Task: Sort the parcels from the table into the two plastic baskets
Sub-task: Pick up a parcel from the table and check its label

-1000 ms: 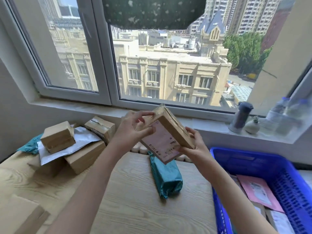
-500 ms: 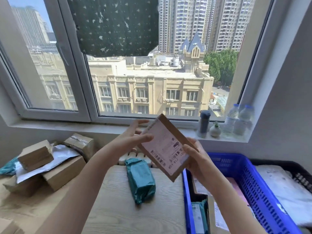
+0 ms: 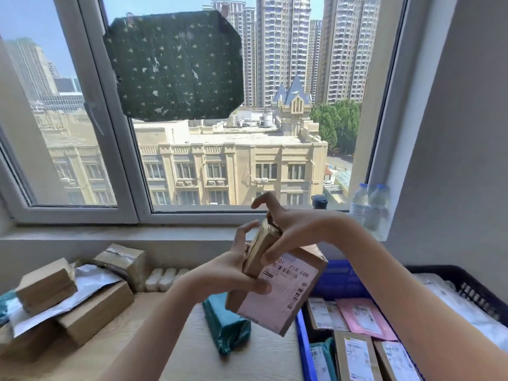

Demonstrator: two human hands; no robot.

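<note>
**Both hands on one cardboard parcel, held above the table edge**

I see the cardboard parcel (image 3: 277, 287) lifted in the air at about 5 o'clock from the middle of my view, tilted, its pink shipping label facing me. The left hand (image 3: 233, 270) grips its left edge, thumb pressed on the label and fingers curled behind. The right hand (image 3: 288, 226) comes over from 3 o'clock and clasps the upper end, thumb on the label, index finger raised free.

Directly below the parcel, at 6 o'clock, a teal mailer (image 3: 226, 325) lies on the wooden table (image 3: 261, 358). At 8 o'clock sits a heap of brown boxes (image 3: 90, 312) with a silver mailer (image 3: 82, 290) wedged among them.

At 4 o'clock the blue basket (image 3: 303, 345) holds several labelled parcels and a pink mailer (image 3: 362, 317). Beyond it, toward 3 o'clock, the black basket (image 3: 467, 287) holds a white bag (image 3: 461, 306). Two water bottles (image 3: 371, 207) stand on the sill at 2 o'clock.
</note>
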